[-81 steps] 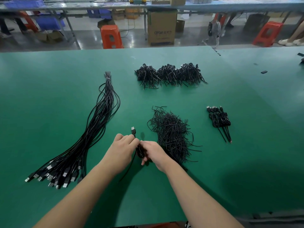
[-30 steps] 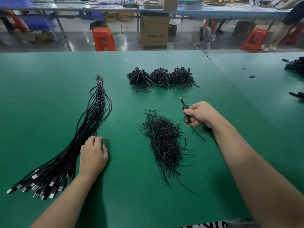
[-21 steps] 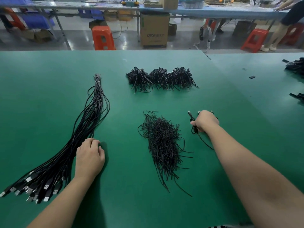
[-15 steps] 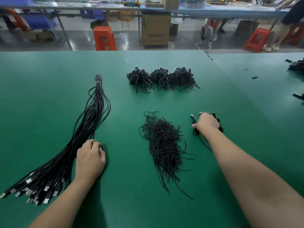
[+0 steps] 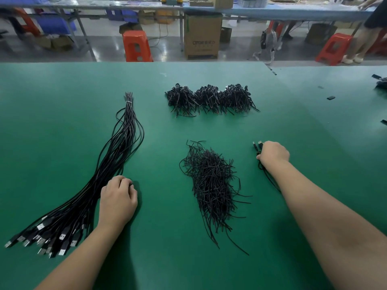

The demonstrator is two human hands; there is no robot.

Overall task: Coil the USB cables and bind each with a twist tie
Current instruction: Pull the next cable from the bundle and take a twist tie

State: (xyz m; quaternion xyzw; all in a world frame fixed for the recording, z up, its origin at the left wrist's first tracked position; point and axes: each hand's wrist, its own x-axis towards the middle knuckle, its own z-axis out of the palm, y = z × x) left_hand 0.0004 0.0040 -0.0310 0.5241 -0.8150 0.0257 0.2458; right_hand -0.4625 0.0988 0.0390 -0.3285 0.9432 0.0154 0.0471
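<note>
On the green surface (image 5: 62,114), the left hand (image 5: 117,200) rests beside the long bundle of loose cables (image 5: 100,178), fingers curled at its edge. Right of the pile of twist ties (image 5: 211,185), the right hand (image 5: 272,153) covers a coiled cable (image 5: 259,147); whether its fingers pinch it I cannot tell. More tied coils (image 5: 211,99) lie farther back.

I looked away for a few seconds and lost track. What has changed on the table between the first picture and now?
The right hand carried the newly tied coil away from the centre to the finished cables on the right and rests on them. The left hand let go of the coil and moved left onto the uncoiled cable bundle. The loose twist ties and the far piles stayed put.
</note>
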